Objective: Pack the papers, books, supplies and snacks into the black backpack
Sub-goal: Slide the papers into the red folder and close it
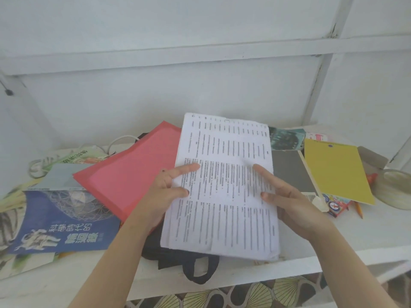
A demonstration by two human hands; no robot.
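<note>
A thick stack of printed papers (224, 196) is held above the white desk, between both hands. My left hand (165, 192) grips its left edge, thumb on top and index finger stretched across the page. My right hand (287, 196) holds the right edge, thumb and index finger on the top sheet. Under the stack lies the black backpack (178, 256), mostly hidden, with a strap loop hanging over the desk's front edge. A red folder (135, 172) lies partly on the bag. A blue book (64, 221) sits at the left.
A yellow notebook (335, 172) lies at the right over a grey board (291, 172). Near it are a crayon box (335, 205), a pencil (358, 210), a tape roll (393, 187) and a dark card (285, 137). More books and a white cable (120, 140) crowd the left. A white wall stands behind.
</note>
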